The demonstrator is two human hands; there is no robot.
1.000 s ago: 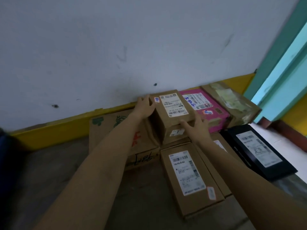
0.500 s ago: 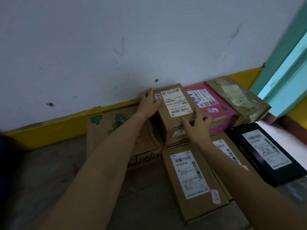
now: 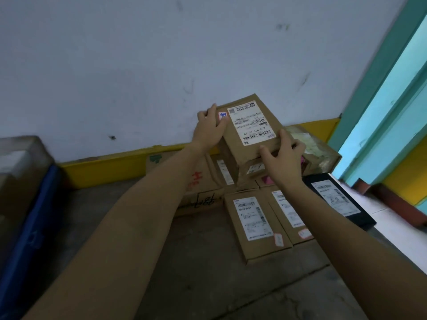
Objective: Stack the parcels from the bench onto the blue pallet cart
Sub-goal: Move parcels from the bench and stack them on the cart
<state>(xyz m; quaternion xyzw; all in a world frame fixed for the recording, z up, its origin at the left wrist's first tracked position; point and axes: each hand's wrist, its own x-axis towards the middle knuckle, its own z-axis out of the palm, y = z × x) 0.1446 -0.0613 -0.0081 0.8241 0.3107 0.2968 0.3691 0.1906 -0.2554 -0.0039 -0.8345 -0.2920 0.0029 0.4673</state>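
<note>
**Parcel off the pile, cart coming into view**

A second ago the brown parcel [image 3: 249, 137] sat on the counter [image 3: 196, 285] among the others, hands at its sides. Now it is raised and tilted toward the wall, clear of the pile. The left hand [image 3: 209, 132] has its fingers curled round the far left corner, and the right hand [image 3: 283, 158] clasps the near right corner, so both are grasping it. The view has also swung left, and the blue pallet cart [image 3: 27, 227] shows at the left edge with something boxy on it (too blurred to identify). I judge the pick done and the carry to the cart next.

The parcel's white shipping label [image 3: 251, 125] faces up, inverted. Its bold line seems to read "863 H10 00", the rest uncertain. A small blue-printed sticker [image 3: 223, 115] sits beside the label. Below, a flat parcel [image 3: 254, 225] carries a number starting "730". The large carton [image 3: 201, 188] bears red characters and black handwritten digits, not legible. A black parcel [image 3: 335, 199] lies to the right.
</note>
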